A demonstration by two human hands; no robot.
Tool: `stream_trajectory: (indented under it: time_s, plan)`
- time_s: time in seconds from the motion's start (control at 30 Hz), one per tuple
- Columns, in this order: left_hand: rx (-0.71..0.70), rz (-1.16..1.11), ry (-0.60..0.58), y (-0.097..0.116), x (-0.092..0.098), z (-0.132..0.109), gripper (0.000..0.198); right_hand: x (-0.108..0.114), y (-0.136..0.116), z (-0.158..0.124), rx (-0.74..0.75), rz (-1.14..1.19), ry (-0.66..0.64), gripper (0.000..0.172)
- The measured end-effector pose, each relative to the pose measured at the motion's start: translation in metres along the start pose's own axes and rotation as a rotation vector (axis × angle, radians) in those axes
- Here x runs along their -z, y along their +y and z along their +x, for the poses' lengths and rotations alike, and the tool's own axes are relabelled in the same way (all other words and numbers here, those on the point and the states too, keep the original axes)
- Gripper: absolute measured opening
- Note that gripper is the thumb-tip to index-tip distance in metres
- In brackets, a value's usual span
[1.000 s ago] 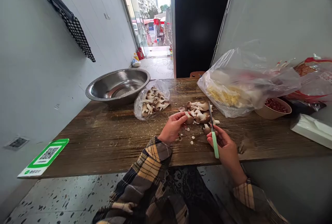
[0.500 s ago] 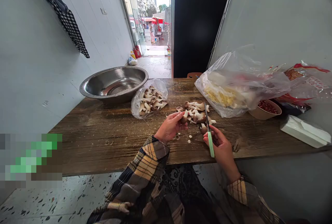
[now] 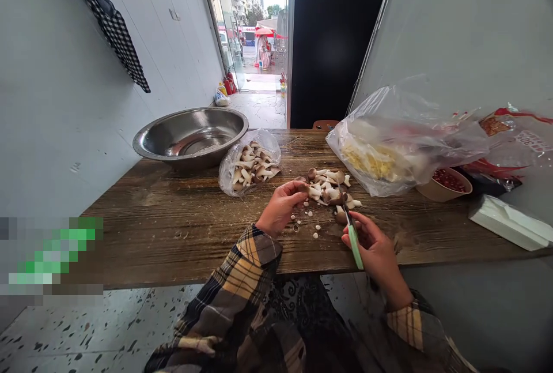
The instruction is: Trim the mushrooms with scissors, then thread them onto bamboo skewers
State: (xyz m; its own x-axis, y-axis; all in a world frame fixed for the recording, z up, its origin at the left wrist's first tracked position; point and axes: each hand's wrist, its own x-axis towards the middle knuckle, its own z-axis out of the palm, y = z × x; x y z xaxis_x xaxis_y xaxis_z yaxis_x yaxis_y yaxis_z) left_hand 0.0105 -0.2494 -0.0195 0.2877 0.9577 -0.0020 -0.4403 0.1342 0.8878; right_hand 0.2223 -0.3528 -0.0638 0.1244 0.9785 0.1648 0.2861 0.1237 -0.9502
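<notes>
My left hand [image 3: 281, 207] is closed in a pinch on a mushroom [image 3: 311, 191], whose brown cap sits at the fingertips and whose pale stem points right. In my right hand [image 3: 379, 253] is a knife [image 3: 354, 244] with a light green handle, its dark blade pointing away over the pile. A heap of brown-capped mushrooms [image 3: 332, 178] lies on the wooden table [image 3: 181, 234], partly hidden behind the blade and fingers. Several small white stem slices [image 3: 318, 228] are scattered between my hands. More mushrooms fill a clear plastic bag [image 3: 225, 174] left of the heap.
A wide steel basin [image 3: 149, 151] stands at the back left, touching the bag. To the right lie a large plastic bag [image 3: 371, 159] with yellowish contents, a paper bowl [image 3: 440, 189] of red pieces and a tissue pack [image 3: 510, 223]. The table's front edge runs below my wrists.
The knife and my right hand have moved slightly down and right, away from my left hand. More white slices lie beside my left fingers. The held mushroom has turned from upright to sideways.
</notes>
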Motion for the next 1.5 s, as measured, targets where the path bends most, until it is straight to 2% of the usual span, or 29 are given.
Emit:
stream_trajectory:
  time_s: [0.2,0.3,0.4,0.73,1.1,1.5]
  plan:
    - [0.025,-0.048,-0.049,0.003,-0.002,-0.002,0.03,0.035,-0.015,-0.002,0.12,-0.391,-0.198,0.058]
    - [0.008,-0.054,-0.037,0.004,-0.005,-0.003,0.03,0.044,-0.026,0.0,0.186,-0.49,-0.255,0.058]
    - [-0.009,-0.05,-0.031,0.005,-0.007,-0.004,0.029,0.047,-0.032,0.004,0.185,-0.541,-0.289,0.058]
    - [0.021,-0.038,-0.024,0.003,-0.01,-0.005,0.031,0.041,-0.041,0.015,0.161,-0.519,-0.355,0.06]
    - [0.026,-0.038,-0.032,0.001,-0.008,-0.004,0.03,0.04,-0.04,0.019,0.178,-0.461,-0.358,0.059]
    - [-0.022,-0.013,-0.037,0.004,-0.012,-0.006,0.032,0.042,-0.042,0.021,0.107,-0.406,-0.391,0.059]
